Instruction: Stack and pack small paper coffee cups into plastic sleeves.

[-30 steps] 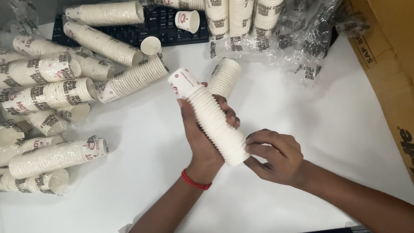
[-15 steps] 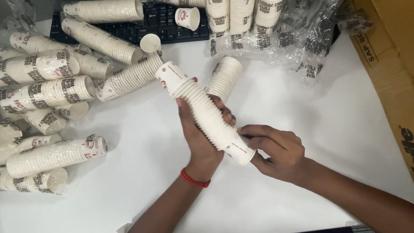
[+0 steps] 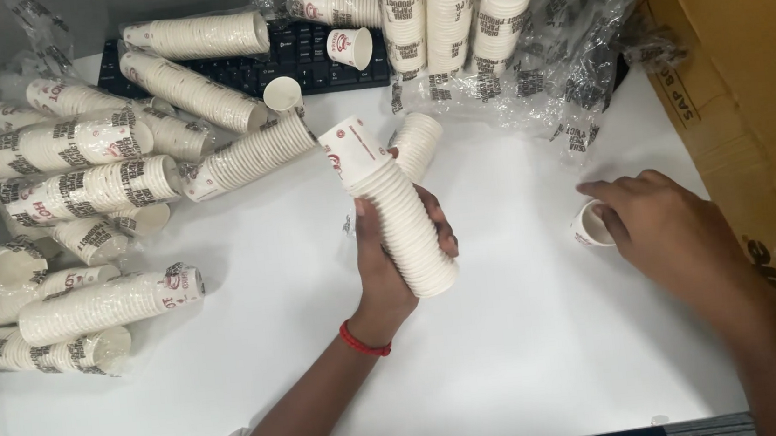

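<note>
Many things are being carried by the white surface (image 3: 530,346), with a cardboard box (image 3: 750,74) being stood along its right edge. Stacks of paper cups (image 3: 77,194), some wrapped in plastic, are being left lying on their sides at the left, apparently for easy reach, and a black keyboard (image 3: 318,60) is being half buried under them. A stack of cups (image 3: 397,212) is being gripped by the closed left hand (image 3: 392,264) and tilted, its open end seemingly being kept free. A single cup (image 3: 587,226), lying on the surface, is being touched by the loosely curled right hand (image 3: 664,222).
</note>
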